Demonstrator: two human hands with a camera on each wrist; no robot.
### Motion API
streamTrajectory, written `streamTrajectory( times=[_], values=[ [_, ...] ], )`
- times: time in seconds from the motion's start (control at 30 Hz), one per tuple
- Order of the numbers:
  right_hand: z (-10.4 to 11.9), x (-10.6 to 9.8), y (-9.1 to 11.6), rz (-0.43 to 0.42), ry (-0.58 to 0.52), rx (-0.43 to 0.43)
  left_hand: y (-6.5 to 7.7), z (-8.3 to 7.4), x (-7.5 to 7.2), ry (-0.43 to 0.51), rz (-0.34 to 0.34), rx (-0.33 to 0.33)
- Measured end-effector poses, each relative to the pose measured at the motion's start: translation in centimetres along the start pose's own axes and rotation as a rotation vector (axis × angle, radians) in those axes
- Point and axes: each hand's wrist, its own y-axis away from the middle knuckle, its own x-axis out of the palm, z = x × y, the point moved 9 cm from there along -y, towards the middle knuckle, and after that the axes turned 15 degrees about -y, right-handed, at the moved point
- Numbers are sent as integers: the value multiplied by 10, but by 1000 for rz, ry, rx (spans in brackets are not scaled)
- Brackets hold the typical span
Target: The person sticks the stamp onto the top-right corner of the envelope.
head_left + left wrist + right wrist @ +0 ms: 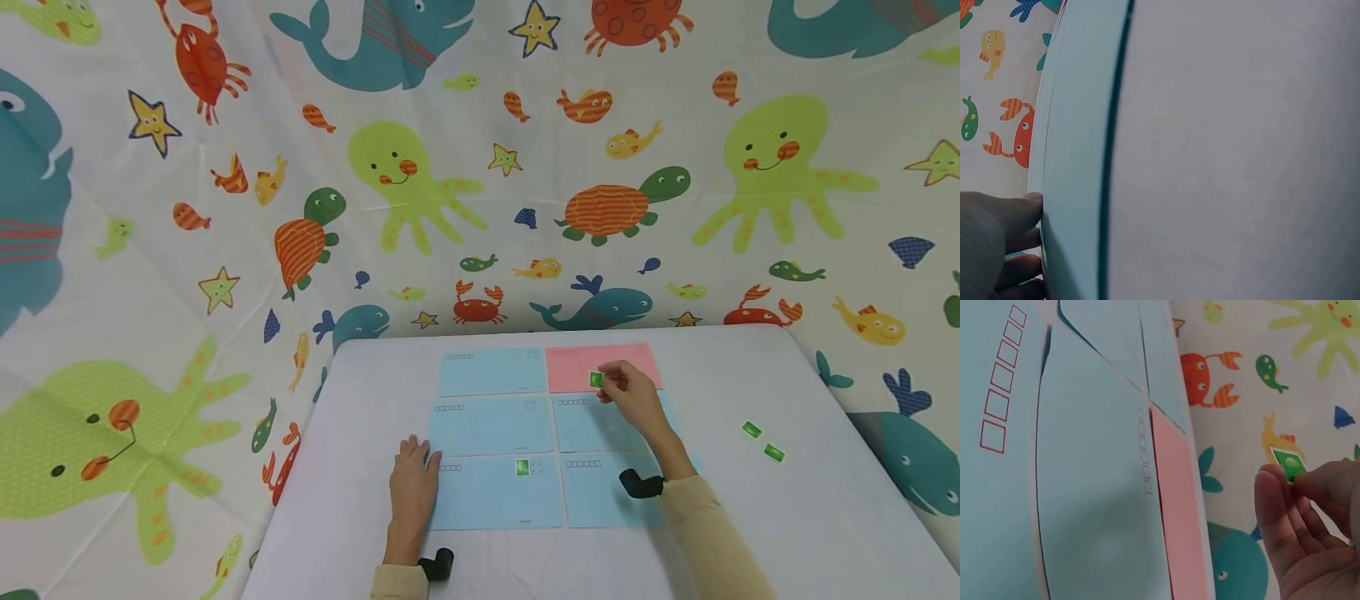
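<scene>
the right hand [632, 398] pinches a green postage stamp [596, 379] between thumb and fingers, over the pink envelope [572, 373] at back right. the left hand [413, 485] is released, fingers relaxed at the left edge of the front-left blue envelope [491, 498], which bears a second stamp [522, 467]. two loose stamps [775, 453] lie on the table [757, 525], far right.

Your blue envelopes [491, 429], pink envelope [573, 369] and green stamp [1289, 465] look like smooth paper, the envelopes matt, and your backdrop [517, 175] creased cloth.
</scene>
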Motion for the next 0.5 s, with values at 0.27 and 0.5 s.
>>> streamTrajectory(
  times=[0.27,0.5],
  values=[
    [-5,40,-7,74,-7,9,-1,1,0,-6,1,-13],
    [-11,72,-11,118,8,37,0,-1,-2,-1,-6,-10]
  ],
)
